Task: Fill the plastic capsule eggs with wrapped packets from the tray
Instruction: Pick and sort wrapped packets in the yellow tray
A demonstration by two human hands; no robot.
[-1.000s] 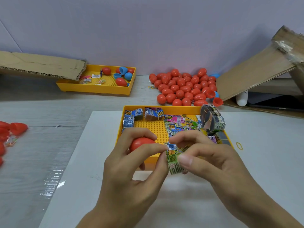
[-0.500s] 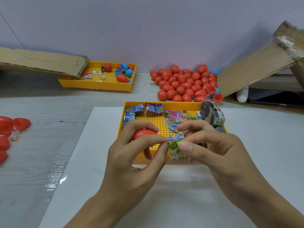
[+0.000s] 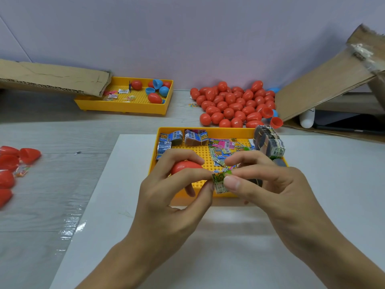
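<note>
— Left hand (image 3: 166, 205)?
— Curling round a red egg (image 3: 183, 166), fingers over the top, thumb tip also pinching the left edge of a green packet (image 3: 219, 181).
— Right hand (image 3: 277, 197)?
— Pinching the same green packet from the right, thumb and forefinger clamping it, other fingers arching above.
— Where exactly?
— Hovering over the near edge of the yellow tray (image 3: 154, 161), egg and packet nearly touching, packet just right of the egg.
— Inside the tray?
— Lying loose: blue packets (image 3: 170, 137) along the far left corner, pink and green ones (image 3: 224, 148) spreading across the middle, a banded bundle (image 3: 269, 140) leaning on the far right corner.
— Under the tray?
— Sitting on a white sheet (image 3: 208, 257) covering part of the grey table (image 3: 41, 195).
— Further back?
— Piling against the wall, a heap of red eggs (image 3: 233, 105), a few blue halves (image 3: 275, 113) showing at its right. Resting to the left, a second yellow tray (image 3: 125, 106) holding red eggs and blue halves, partly under a cardboard flap (image 3: 52, 77).
— Edges?
— Lying at far left, more red egg halves (image 3: 12, 161); leaning at right, a cardboard box (image 3: 325, 80).
</note>
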